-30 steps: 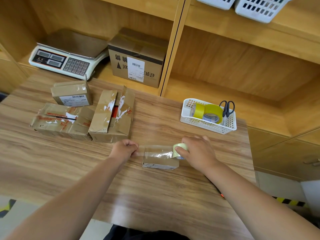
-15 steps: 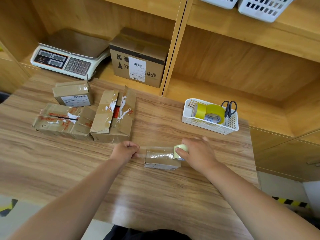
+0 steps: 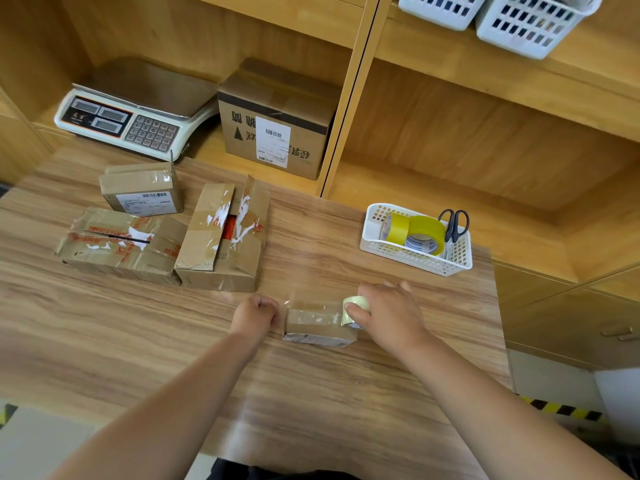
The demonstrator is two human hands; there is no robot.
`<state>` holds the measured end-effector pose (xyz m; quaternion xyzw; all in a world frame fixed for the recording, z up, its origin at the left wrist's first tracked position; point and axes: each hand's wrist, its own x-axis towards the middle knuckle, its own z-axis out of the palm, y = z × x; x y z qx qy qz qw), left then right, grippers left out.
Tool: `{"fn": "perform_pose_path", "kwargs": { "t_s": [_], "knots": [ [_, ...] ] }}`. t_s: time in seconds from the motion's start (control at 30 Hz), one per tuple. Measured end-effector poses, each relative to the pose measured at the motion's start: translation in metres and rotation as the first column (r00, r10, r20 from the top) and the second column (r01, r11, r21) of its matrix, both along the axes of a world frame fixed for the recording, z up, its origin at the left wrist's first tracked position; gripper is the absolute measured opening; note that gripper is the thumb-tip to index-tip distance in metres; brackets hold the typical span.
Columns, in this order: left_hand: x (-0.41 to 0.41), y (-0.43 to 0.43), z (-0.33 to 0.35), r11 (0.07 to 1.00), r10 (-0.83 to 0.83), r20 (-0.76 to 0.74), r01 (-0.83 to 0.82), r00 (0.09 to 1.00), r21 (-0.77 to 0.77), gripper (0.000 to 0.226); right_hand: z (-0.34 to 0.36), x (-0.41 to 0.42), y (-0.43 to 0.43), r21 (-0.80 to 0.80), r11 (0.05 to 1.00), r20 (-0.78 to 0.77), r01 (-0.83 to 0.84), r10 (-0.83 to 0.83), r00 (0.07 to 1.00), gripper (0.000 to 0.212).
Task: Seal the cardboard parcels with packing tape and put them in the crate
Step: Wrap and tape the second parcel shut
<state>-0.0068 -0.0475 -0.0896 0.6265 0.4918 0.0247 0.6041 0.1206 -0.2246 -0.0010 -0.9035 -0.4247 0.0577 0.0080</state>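
A small flat cardboard parcel (image 3: 317, 327) lies on the wooden table (image 3: 173, 341) in front of me. My right hand (image 3: 389, 315) grips a roll of clear packing tape (image 3: 355, 308) at the parcel's right end. A strip of clear tape stretches leftward from the roll over the parcel's top. My left hand (image 3: 256, 315) pinches the strip's free end just left of the parcel. Three more cardboard parcels sit at the table's back left: a labelled one (image 3: 142, 190), a wide crumpled one (image 3: 119, 244) and one with torn flaps (image 3: 225, 237).
A white basket (image 3: 415, 251) at the right holds yellow tape rolls (image 3: 415, 232) and scissors (image 3: 455, 225). On the shelf behind stand a weighing scale (image 3: 135, 109) and a larger labelled box (image 3: 277, 119). White crates (image 3: 519, 19) sit on the upper shelf.
The tape strip over the small parcel has shortened as my hands drew closer together and lower onto it. The camera view has shifted slightly.
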Motion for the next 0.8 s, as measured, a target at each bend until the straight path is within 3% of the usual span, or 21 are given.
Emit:
{"fn": "perform_pose_path", "kwargs": {
  "t_s": [0.2,0.43,0.6,0.73,0.8],
  "knots": [
    [0.007,-0.017,-0.005,1.000,0.027,0.004,-0.027,1.000,0.010,0.024,-0.008,0.002,0.000,0.033,0.999,0.038,-0.018,0.016,0.999,0.051],
    [0.012,-0.024,-0.010,0.974,-0.105,-0.026,0.108,0.994,0.199,0.025,-0.014,0.005,0.003,0.089,0.996,-0.107,0.021,-0.011,0.994,0.051],
    [0.011,-0.022,-0.018,0.957,-0.159,-0.107,0.180,0.981,0.228,0.016,-0.021,0.004,0.004,0.119,0.992,-0.154,0.034,-0.016,0.988,0.047],
    [0.008,-0.018,-0.024,0.950,-0.238,-0.219,0.274,0.946,0.153,0.044,-0.021,0.003,0.005,0.113,0.993,-0.164,0.036,-0.017,0.986,0.045],
    [0.009,-0.015,-0.026,0.940,-0.274,-0.255,0.314,0.927,0.131,0.043,-0.019,0.003,0.005,0.105,0.994,-0.151,0.031,-0.015,0.988,0.047]
  ]
}}
